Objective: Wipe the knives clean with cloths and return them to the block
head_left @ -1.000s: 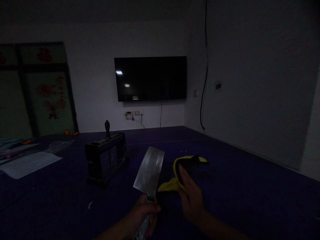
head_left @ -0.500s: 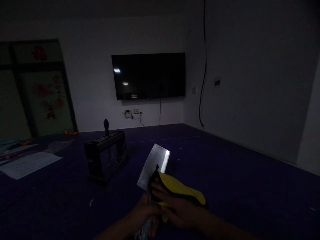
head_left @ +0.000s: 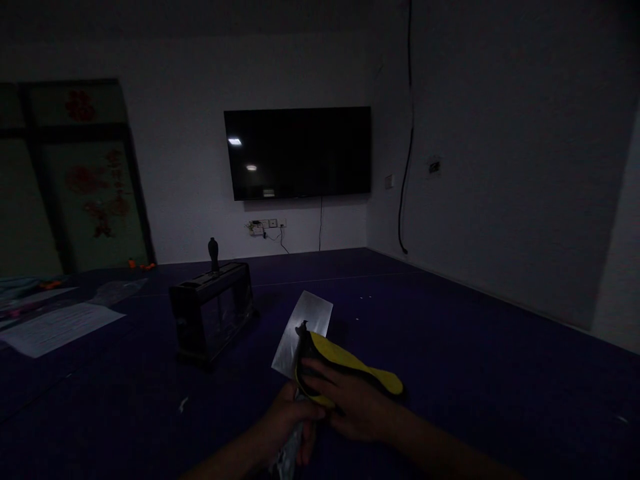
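Low in the middle of the head view, a cleaver (head_left: 316, 309) with a broad, shiny rectangular blade points up and away from me. My left hand (head_left: 287, 423) is wrapped around its pale handle (head_left: 290, 450). A yellow cloth with a black edge (head_left: 345, 353) lies across the right part of the blade near the handle. My right hand (head_left: 350, 397) holds this cloth, its fingers pressing it onto the blade. The fingertips of my right hand come close to the left thumb. Part of the blade is hidden under the cloth.
A black box-like frame with an upright knob (head_left: 213, 307) stands left of the cleaver on the dark blue surface (head_left: 450, 387). Printed paper (head_left: 65, 327) lies at far left. Small white scraps (head_left: 183, 404) are scattered about. A television (head_left: 300, 153) hangs on the wall.
The cloth and my right hand have shifted slightly left and up along the blade. The blade has tilted a little, and its bright glint is gone.
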The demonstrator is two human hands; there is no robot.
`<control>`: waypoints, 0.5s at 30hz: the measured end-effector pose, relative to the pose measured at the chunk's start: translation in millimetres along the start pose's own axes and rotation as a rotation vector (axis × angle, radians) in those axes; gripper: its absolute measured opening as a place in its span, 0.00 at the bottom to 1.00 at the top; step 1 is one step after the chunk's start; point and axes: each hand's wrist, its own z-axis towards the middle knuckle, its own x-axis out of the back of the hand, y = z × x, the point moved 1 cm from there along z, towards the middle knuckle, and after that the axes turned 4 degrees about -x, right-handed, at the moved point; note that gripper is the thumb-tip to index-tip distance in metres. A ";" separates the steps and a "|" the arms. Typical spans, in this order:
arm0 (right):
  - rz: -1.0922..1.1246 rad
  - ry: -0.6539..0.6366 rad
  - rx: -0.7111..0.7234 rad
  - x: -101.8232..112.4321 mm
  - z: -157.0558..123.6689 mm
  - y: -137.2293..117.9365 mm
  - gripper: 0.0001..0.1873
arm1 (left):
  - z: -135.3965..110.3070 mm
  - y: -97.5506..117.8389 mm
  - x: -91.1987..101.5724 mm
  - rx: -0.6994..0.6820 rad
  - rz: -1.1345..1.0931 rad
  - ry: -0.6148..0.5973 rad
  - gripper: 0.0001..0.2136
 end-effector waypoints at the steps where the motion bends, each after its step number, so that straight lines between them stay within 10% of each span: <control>1: -0.028 0.007 0.009 -0.9 0.8 0.4 0.40 | 0.7 -0.3 0.3 0.001 0.000 0.005 0.12; 15: -0.154 0.110 0.044 -15.5 -5.2 -1.5 0.36 | 4.1 -2.0 2.1 0.009 -0.043 -0.004 0.12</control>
